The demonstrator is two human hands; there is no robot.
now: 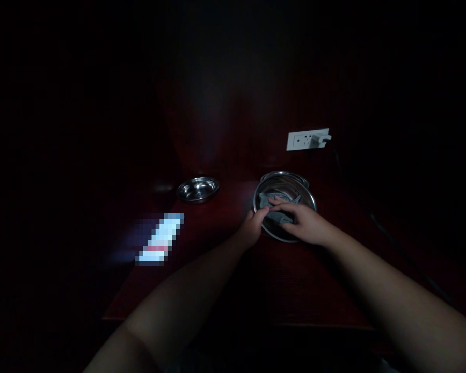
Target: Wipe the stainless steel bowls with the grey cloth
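A shiny metal bowl (310,197) is tilted up toward me over the table. At its left rim is my left hand (253,226), closed on the edge with the thumb over the inner side; its other fingers are hidden behind the bowl. My right hand (301,223) reaches into the bowl, its fingers bent over a grey cloth (267,202) and pressing it against the inside. Part of the cloth is covered by those fingers. Just behind the bowl shows the rim of another metal dish (303,178).
A shallow metal bowl (198,190) stands on the dark red table (233,207) to the left. Nearer me lies a bright, blurred-out screen (161,241). On the back wall is a white socket panel (307,139) with a plug; a dark cable runs along the right. The surroundings are very dark.
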